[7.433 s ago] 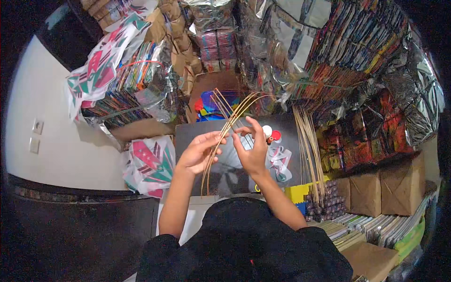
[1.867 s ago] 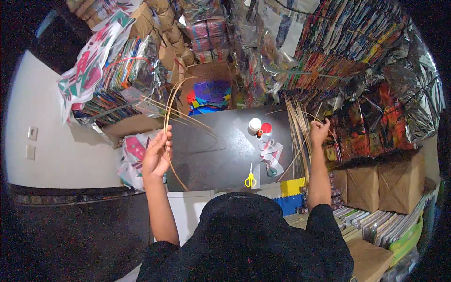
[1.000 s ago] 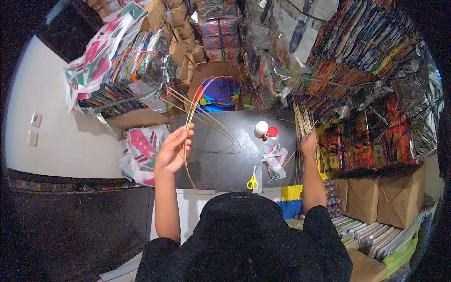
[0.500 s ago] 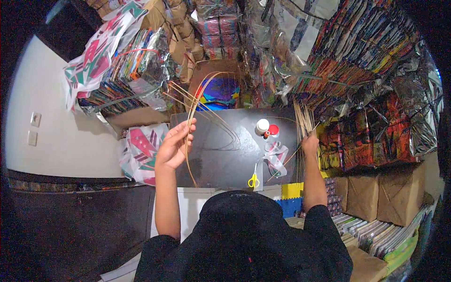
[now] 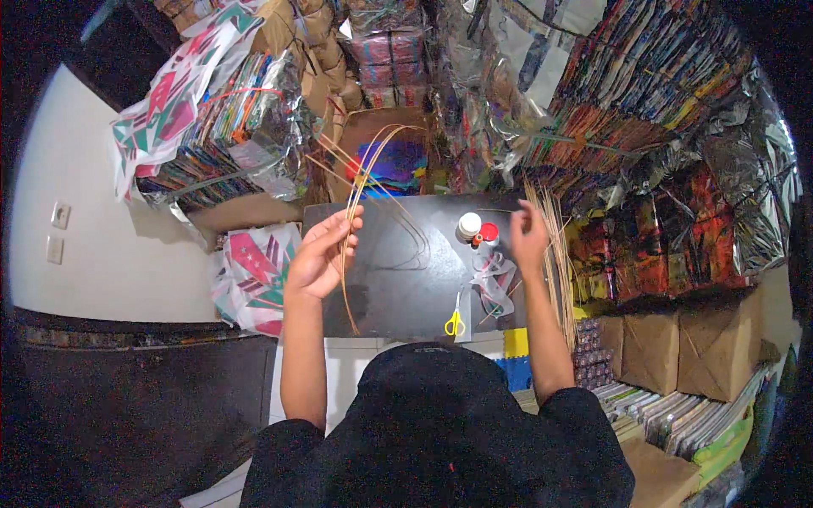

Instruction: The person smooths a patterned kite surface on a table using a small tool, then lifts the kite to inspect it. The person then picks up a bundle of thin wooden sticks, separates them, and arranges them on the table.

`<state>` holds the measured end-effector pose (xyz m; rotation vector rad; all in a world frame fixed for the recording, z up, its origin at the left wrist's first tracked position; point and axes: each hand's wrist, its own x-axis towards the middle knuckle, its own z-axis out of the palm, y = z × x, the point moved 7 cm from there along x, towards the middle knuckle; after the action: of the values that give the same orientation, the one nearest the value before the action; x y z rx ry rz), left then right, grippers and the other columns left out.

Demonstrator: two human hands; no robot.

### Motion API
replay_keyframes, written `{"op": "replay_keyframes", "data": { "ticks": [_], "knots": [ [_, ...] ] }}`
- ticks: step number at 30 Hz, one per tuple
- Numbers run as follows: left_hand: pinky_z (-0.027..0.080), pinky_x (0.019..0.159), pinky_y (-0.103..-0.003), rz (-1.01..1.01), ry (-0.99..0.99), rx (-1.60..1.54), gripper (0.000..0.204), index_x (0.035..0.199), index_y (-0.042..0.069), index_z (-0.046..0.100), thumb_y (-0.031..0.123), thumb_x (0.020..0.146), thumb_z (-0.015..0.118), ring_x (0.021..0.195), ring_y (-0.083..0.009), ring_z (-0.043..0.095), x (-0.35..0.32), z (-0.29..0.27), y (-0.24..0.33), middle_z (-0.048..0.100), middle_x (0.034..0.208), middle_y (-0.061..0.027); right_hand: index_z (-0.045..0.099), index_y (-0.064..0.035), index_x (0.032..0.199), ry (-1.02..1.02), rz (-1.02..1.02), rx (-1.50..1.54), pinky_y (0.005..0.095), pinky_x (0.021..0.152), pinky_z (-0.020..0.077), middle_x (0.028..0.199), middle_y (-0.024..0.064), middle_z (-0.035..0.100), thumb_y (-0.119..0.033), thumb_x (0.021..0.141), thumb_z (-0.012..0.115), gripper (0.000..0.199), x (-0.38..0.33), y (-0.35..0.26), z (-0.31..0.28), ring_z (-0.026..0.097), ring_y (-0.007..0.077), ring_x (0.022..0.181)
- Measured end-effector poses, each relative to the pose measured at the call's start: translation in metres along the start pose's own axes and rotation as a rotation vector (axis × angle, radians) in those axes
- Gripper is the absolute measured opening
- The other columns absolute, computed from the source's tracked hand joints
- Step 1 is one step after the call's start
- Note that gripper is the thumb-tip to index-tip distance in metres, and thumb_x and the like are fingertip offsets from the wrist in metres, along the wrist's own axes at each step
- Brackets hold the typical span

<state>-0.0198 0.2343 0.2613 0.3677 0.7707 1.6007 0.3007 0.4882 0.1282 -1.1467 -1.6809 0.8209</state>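
Observation:
My left hand is closed around a few thin, bent bamboo strips, raised over the left part of a dark table. Their upper ends arch over toward the right, and one tail hangs below the hand. My right hand is above the table's right side, its fingers slightly blurred; whether a strip is between them cannot be made out. Close beside it, a bundle of straight bamboo strips leans along the right table edge. A faint thin strip curves near the right fingers.
On the table are a white jar, a red lid, a crumpled translucent strip and yellow-handled scissors. Packed stacks rise behind and to the right. Wrapped brown parcels stand at the lower right. Patterned sheeting hangs at the left.
My right hand has come off the bamboo bundle and moved left and slightly farther away. The bundle now leans by the table edge. My left hand still holds its strips, shifted slightly right.

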Motion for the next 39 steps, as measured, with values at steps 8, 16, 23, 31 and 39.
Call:
{"op": "replay_keyframes", "data": {
  "ticks": [8, 16, 23, 31, 39],
  "knots": [
    [0.064, 0.073, -0.023, -0.031, -0.033, 0.078, 0.038, 0.141, -0.003, 0.061, 0.01, 0.106, 0.066, 0.089, -0.0113, 0.075, 0.003, 0.018, -0.012, 0.075, 0.113, -0.0071, 0.045, -0.0095, 0.157, -0.602, -0.232, 0.441, 0.0375, 0.104, 0.0533, 0.132, 0.0125, 0.074, -0.005, 0.093, 0.074, 0.071, -0.03, -0.163, 0.078, 0.069, 0.0209, 0.123],
    [0.065, 0.074, -0.022, -0.035, -0.021, 0.088, 0.043, 0.146, -0.003, 0.056, 0.007, 0.105, 0.065, 0.088, -0.0116, 0.076, -0.007, 0.018, -0.014, 0.074, 0.115, -0.0079, 0.05, -0.0072, 0.152, -0.644, -0.104, 0.455, 0.0324, 0.094, 0.0576, 0.109, 0.0097, 0.079, -0.004, 0.096, 0.075, 0.062, -0.044, -0.168, 0.097, 0.074, 0.0153, 0.104],
    [0.065, 0.074, -0.024, -0.025, -0.004, 0.135, 0.045, 0.147, -0.003, 0.056, 0.017, 0.108, 0.064, 0.086, -0.0117, 0.076, -0.014, 0.014, -0.011, 0.074, 0.116, -0.0075, 0.051, -0.0073, 0.152, -0.636, -0.114, 0.484, 0.031, 0.093, 0.0581, 0.107, 0.0088, 0.078, -0.003, 0.097, 0.075, 0.059, -0.055, -0.173, 0.1, 0.074, 0.0142, 0.101],
    [0.068, 0.085, -0.05, -0.143, -0.134, -0.174, 0.07, 0.144, -0.006, 0.055, 0.055, 0.111, 0.045, 0.104, -0.0345, 0.078, -0.022, 0.022, -0.001, 0.069, 0.136, -0.0253, 0.053, -0.0079, 0.149, -0.549, -0.058, 0.553, 0.0318, 0.09, 0.06, 0.107, 0.0102, 0.08, -0.004, 0.097, 0.074, 0.056, -0.062, -0.17, 0.096, 0.076, 0.015, 0.097],
    [0.067, 0.089, -0.044, -0.085, 0.07, 0.111, 0.04, 0.137, -0.001, 0.061, 0.027, 0.11, 0.059, 0.108, -0.0276, 0.076, -0.028, -0.014, -0.002, 0.073, 0.129, -0.019, 0.052, -0.0062, 0.149, -0.514, -0.009, 0.628, 0.0299, 0.09, 0.0594, 0.107, 0.0117, 0.08, -0.003, 0.097, 0.075, 0.057, -0.066, -0.166, 0.084, 0.075, 0.0146, 0.098]
  ]
}}
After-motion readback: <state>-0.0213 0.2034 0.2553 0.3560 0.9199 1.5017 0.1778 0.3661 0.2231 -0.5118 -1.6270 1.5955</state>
